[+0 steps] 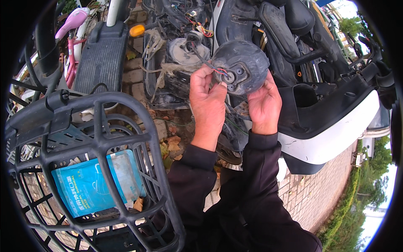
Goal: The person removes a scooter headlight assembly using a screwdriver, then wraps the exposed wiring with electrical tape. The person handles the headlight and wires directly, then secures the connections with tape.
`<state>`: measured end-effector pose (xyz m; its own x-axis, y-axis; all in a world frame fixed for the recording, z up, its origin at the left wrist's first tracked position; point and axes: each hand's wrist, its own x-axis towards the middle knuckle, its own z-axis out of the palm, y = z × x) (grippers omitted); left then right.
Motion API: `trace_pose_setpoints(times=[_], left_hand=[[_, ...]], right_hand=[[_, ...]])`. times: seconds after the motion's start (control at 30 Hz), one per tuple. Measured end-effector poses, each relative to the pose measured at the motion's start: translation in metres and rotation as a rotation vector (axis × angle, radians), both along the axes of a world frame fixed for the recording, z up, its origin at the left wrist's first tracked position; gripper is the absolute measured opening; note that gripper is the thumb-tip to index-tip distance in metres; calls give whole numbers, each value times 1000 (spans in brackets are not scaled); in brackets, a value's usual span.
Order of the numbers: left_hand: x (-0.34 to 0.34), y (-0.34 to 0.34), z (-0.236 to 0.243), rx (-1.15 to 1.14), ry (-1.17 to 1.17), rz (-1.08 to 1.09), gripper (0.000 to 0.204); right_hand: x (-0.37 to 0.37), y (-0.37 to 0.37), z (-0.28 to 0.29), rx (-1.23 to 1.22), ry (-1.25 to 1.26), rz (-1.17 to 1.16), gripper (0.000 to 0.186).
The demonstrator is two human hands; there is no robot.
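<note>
Between my two hands is a dusty black round lamp housing (247, 59), its back turned up toward me. My right hand (265, 103) curls around its lower right rim, thumb and fingers partly behind it. The left hand (208, 103) is closed at its left side, with the fingertips near the red and blue wires (221, 71) that run into the round socket (229, 77) in the middle. A dark cable leads from these wires up and left to a dusty round part (184, 52) on the scooter body. Whether the left fingers grip wires or rim is partly hidden.
At lower left, a black basket (100, 136) holds a blue packet (98, 182) and dry leaves. Behind it stand a black ribbed footboard (98, 63) and a pink seat (73, 21). A white and black scooter panel (331, 134) lies right; loose wires (203, 29) show at top.
</note>
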<state>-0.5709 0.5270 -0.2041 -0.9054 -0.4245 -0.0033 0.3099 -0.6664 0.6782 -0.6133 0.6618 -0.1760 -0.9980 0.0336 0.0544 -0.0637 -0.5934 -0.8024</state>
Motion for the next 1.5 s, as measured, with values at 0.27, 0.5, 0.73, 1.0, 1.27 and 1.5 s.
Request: trace_pose_setpoints(times=[0.27, 0.5, 0.73, 1.0, 1.27, 1.5], left_hand=[[-1, 1, -1, 46, 33, 21, 47], [2, 0, 4, 59, 73, 7, 47], [2, 1, 6, 32, 72, 18, 47], [1, 2, 3, 0, 51, 38, 46], [8, -7, 4, 82, -100, -78, 37], [12, -7, 4, 56, -69, -102, 45]], right_hand=[[2, 1, -2, -2, 13, -28, 62], [2, 3, -4, 6, 4, -49, 62], [1, 4, -6, -27, 8, -36, 60], [3, 1, -5, 23, 22, -91, 58], [16, -1, -5, 93, 138, -170, 51], [27, 1, 2, 157, 117, -197, 50]])
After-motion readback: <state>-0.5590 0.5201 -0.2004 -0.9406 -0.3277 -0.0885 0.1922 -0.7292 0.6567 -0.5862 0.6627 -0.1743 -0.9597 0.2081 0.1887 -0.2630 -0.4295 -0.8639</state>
